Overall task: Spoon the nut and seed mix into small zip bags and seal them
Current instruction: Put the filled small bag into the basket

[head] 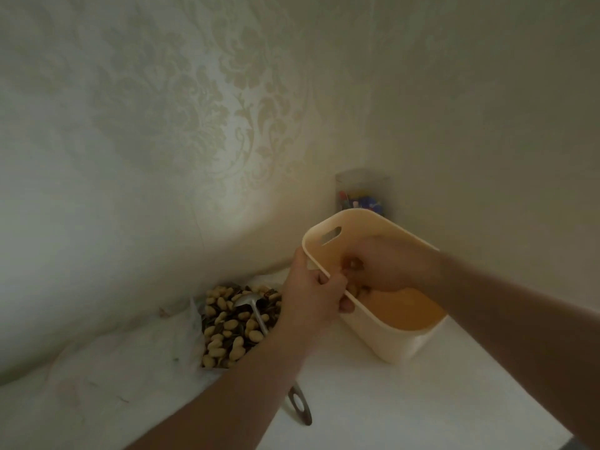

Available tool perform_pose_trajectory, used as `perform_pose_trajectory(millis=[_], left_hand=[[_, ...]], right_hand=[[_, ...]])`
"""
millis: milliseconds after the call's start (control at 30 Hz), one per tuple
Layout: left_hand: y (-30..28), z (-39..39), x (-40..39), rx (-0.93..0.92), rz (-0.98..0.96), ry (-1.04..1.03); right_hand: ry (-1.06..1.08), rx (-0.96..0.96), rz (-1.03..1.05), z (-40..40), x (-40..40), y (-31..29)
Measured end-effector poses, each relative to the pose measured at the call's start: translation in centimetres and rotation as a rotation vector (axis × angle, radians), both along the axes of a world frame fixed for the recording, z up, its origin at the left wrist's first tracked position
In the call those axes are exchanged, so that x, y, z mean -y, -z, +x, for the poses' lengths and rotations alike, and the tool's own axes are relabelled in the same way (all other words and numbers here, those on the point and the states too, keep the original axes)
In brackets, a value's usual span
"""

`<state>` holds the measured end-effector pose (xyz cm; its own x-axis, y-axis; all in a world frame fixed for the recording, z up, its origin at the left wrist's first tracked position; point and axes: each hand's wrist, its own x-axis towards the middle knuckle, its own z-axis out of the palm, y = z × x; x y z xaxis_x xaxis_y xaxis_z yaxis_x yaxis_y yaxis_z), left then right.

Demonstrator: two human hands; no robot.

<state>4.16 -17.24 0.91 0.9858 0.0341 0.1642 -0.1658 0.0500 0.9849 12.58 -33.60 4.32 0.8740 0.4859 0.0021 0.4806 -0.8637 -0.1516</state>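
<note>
Left hand [313,287]: grips tilted cream bin [383,332] rim.
Right hand [389,264]: inside bin, grip unclear.
Nut mix [227,323]: left of hands, spoon [251,308] in it.

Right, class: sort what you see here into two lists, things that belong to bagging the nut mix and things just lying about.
Part of the job:
nut and seed mix
spoon lying in the mix
cream tub, tilted
left hand gripping the tub's rim
right hand reaching inside the tub

Just lying about:
clear container of small coloured items in the corner
patterned wallpaper
</note>
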Motion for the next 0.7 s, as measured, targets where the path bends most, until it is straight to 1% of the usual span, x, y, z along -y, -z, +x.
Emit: perform_pose_trajectory(millis=[100, 233, 300, 400, 500, 533, 567, 600, 667, 700], left_hand=[[0.4, 1.8, 0.3, -0.035, -0.042, -0.024], [0.3, 3.4, 0.3, -0.099, -0.121, 0.029], [0.1, 3.8, 0.2, -0.123, -0.138, 0.034], [-0.3, 3.4, -0.4, -0.17, -0.176, 0.065], [-0.9, 1.4, -2.9, -0.23, -0.25, 0.065], [-0.9, 0.5, -4.5, -0.212, -0.203, 0.053], [-1.0, -0.4, -6.5, -0.163, -0.074, 0.036], [-0.9, -1.3, -9.0, -0.097, 0.118, 0.001], [-1.1, -2.9, -14.3, 0.015, 0.59, -0.129], [-1.4, -3.6, -16.5, 0.014, 0.789, -0.194]], right_hand=[[0.055, 0.063, 0.056, -1.2, 0.1, -1.8], [0.131, 0.087, 0.187, -3.0, -0.8, -2.9], [0.171, 0.148, 0.348, -3.5, -2.0, -2.7], [0.215, 0.356, 0.636, -3.8, -3.7, -2.1], [0.102, 0.492, 0.842, -5.1, -6.0, -2.3], [0.029, 0.53, 0.883, -5.8, -7.0, -2.4], [-0.041, 0.569, 0.91, -6.4, -8.2, -2.1], [-0.096, 0.59, 0.926, -6.9, -9.5, -1.5], [-0.146, 0.552, 0.928, -7.0, -12.2, 0.3], [-0.15, 0.506, 0.919, -6.7, -13.4, 1.4]])
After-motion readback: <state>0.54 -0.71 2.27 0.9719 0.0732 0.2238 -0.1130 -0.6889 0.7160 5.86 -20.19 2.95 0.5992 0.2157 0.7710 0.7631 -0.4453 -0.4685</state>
